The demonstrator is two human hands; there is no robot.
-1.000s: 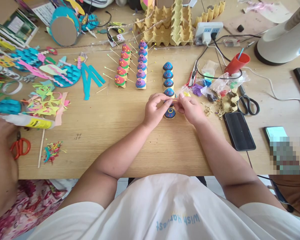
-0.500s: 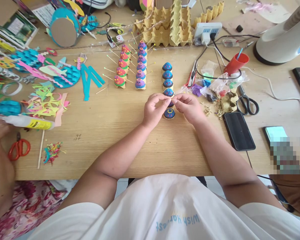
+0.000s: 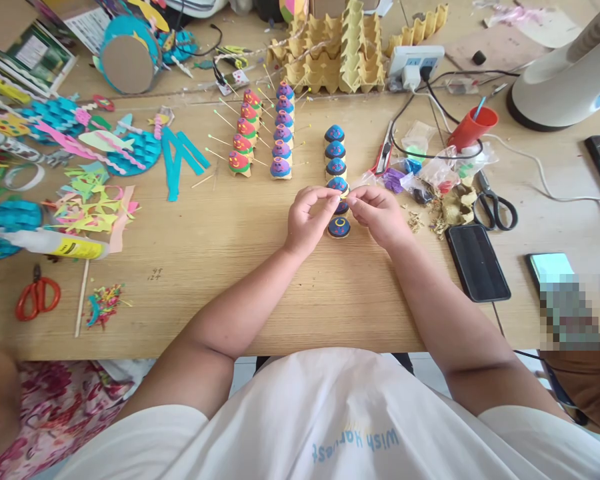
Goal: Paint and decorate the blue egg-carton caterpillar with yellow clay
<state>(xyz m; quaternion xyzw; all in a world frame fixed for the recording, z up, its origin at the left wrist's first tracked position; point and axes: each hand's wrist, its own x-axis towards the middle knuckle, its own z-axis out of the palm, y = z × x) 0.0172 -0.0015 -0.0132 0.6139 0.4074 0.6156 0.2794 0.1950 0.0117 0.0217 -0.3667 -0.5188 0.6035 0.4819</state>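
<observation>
My left hand (image 3: 313, 219) and my right hand (image 3: 377, 213) are both closed in a fingertip pinch. Between them stretches a thin yellow strip of clay (image 3: 345, 195). Right beneath my fingers runs a dark blue egg-carton caterpillar (image 3: 335, 150), its bumps topped with blue clay and dotted with small features. My fingers hide part of its nearer bumps. The frontmost bump (image 3: 339, 228) carries a curved yellow piece and faces me. Further left stand a purple-blue caterpillar (image 3: 282, 133) and a red-green one (image 3: 242, 143), both with thin sticks poking out sideways.
A red utility knife (image 3: 383, 152), bagged clay (image 3: 437, 167), black scissors (image 3: 495, 205) and a phone (image 3: 479, 262) lie on the right. Egg cartons (image 3: 330, 57) and a power strip (image 3: 416, 61) are behind. Paper scraps (image 3: 97, 200), a glue bottle (image 3: 60, 244) and red-handled scissors (image 3: 39, 297) lie left.
My fingertips have drawn slightly apart, and the yellow strip now shows between them. The neighbour's arm at the left edge has pulled back from the glue bottle.
</observation>
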